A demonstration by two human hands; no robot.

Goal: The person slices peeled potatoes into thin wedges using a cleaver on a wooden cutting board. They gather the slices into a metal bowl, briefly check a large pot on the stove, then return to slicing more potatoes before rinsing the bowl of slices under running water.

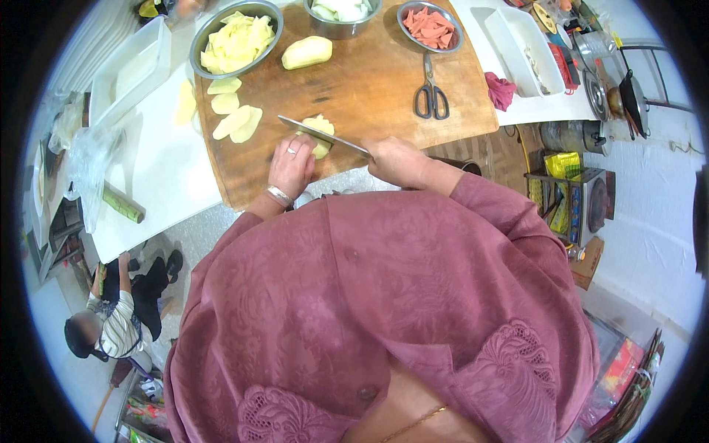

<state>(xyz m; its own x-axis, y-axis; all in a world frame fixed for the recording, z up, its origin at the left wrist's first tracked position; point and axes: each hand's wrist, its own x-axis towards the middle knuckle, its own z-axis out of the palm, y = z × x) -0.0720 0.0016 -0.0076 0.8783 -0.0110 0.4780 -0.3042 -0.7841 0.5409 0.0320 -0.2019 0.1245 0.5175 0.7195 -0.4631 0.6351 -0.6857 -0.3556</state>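
My right hand [396, 161] is closed around the handle of a kitchen knife [316, 132], whose blade lies across a peeled potato piece [321, 148]. My left hand [292, 163], with a ring and a bracelet, presses its fingers on the same piece from the left. Under them is a wooden cutting board [376, 99]. Several pale slices [238, 124] lie on its left part. A whole peeled potato [307, 52] rests farther back, beside a metal bowl of sliced potato [238, 41]. Black-handled scissors [431, 94] lie at the right.
A metal bowl of white pieces [342, 10] and one of orange-pink slices [429, 27] stand at the back. White plastic bins [132, 75] flank the board. A pink cloth [500, 91] lies right, a green stalk [123, 206] left. Another person [119, 315] sits at lower left.
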